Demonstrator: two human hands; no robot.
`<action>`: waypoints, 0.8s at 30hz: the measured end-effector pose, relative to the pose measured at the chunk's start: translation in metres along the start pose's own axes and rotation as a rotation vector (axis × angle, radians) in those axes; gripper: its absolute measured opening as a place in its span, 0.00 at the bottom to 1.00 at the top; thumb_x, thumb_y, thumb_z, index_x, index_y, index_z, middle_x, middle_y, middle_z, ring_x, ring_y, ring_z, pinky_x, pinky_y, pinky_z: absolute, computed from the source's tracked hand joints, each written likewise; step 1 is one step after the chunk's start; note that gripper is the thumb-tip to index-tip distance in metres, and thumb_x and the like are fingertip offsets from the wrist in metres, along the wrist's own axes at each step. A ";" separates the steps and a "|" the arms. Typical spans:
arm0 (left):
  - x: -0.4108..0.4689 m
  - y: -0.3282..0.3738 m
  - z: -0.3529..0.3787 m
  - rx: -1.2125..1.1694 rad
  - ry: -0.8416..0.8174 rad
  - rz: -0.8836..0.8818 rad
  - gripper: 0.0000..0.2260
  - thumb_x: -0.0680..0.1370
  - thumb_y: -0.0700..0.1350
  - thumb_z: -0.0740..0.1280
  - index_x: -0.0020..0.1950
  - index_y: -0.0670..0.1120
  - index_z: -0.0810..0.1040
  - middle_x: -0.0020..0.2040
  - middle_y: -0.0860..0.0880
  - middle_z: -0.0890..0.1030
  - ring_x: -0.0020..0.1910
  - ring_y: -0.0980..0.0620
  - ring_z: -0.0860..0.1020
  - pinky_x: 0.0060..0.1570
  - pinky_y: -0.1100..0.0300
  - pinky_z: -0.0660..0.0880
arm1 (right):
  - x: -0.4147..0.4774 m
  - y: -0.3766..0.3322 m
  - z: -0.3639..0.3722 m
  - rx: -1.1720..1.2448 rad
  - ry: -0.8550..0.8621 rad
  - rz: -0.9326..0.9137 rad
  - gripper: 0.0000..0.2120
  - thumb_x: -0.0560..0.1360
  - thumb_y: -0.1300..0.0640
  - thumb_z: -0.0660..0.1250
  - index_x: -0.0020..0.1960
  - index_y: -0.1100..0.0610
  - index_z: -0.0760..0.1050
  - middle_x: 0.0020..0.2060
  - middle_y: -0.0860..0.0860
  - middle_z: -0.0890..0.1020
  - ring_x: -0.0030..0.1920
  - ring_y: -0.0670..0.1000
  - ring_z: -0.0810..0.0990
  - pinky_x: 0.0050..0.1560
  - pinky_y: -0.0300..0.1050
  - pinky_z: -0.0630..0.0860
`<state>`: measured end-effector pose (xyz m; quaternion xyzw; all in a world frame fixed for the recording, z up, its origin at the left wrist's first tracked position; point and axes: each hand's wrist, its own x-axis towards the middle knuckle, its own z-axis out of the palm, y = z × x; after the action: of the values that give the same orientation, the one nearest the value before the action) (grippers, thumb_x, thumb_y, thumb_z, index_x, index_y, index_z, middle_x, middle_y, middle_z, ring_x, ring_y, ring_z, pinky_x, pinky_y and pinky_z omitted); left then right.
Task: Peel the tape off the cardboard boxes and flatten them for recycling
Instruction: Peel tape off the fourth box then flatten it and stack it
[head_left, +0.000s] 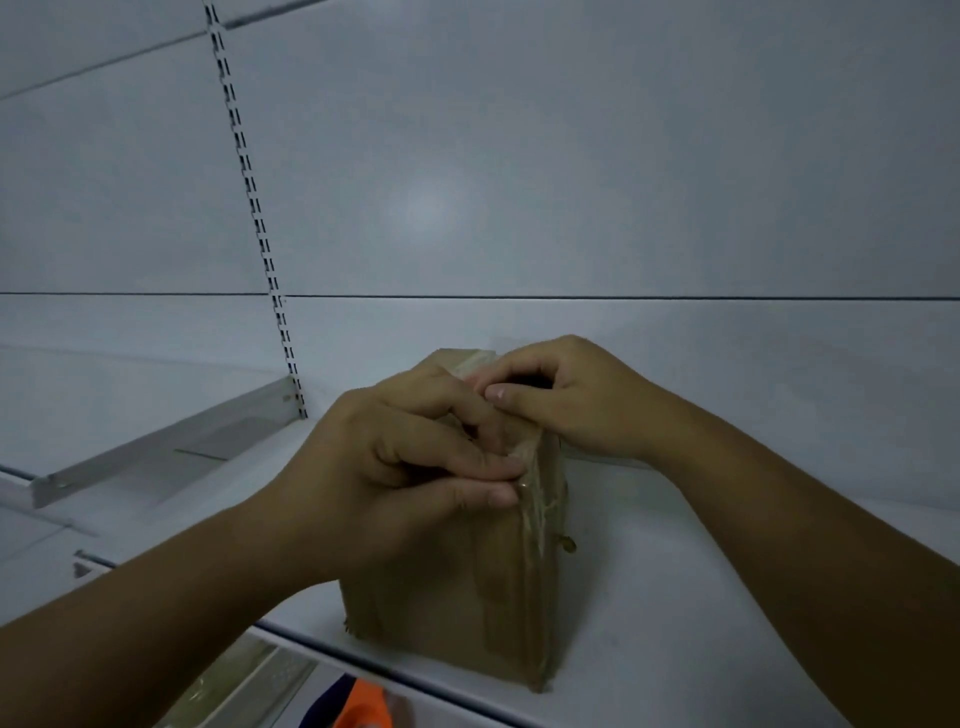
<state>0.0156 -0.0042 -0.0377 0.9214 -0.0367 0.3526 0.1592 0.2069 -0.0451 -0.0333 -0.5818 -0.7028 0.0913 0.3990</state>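
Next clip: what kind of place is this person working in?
Likely a shop or stockroom with retail-style shelving: a slotted upright runs up the white back panel, a bracket hooks into it, and the taped cardboard box stands on a white shelf.

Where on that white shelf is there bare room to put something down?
Bare shelf lies right of the cardboard box and left of it toward the bracket. Crowded atop the box: left hand pinches tape, right hand grips the box.
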 end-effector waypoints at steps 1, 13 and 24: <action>0.002 0.000 -0.001 0.018 -0.014 0.011 0.08 0.69 0.46 0.71 0.43 0.43 0.85 0.43 0.52 0.82 0.45 0.59 0.79 0.47 0.64 0.73 | 0.001 0.001 0.001 0.004 -0.012 0.014 0.09 0.75 0.57 0.65 0.52 0.53 0.82 0.51 0.46 0.84 0.54 0.44 0.80 0.61 0.50 0.74; 0.001 -0.009 -0.030 0.306 -0.310 0.086 0.18 0.69 0.50 0.67 0.60 0.56 0.77 0.57 0.59 0.77 0.60 0.59 0.75 0.67 0.50 0.63 | 0.002 -0.007 0.027 -0.207 0.267 -0.027 0.20 0.77 0.49 0.59 0.34 0.57 0.80 0.26 0.52 0.79 0.30 0.50 0.76 0.34 0.49 0.74; -0.007 -0.032 -0.036 0.621 -0.314 0.548 0.09 0.75 0.49 0.71 0.53 0.51 0.83 0.55 0.49 0.82 0.57 0.49 0.76 0.56 0.48 0.73 | 0.002 -0.023 0.041 -0.561 0.392 0.003 0.27 0.79 0.40 0.49 0.31 0.53 0.73 0.23 0.47 0.68 0.26 0.47 0.68 0.29 0.39 0.59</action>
<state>-0.0073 0.0376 -0.0255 0.9242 -0.1956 0.2320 -0.2319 0.1625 -0.0369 -0.0461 -0.6762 -0.6098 -0.2185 0.3510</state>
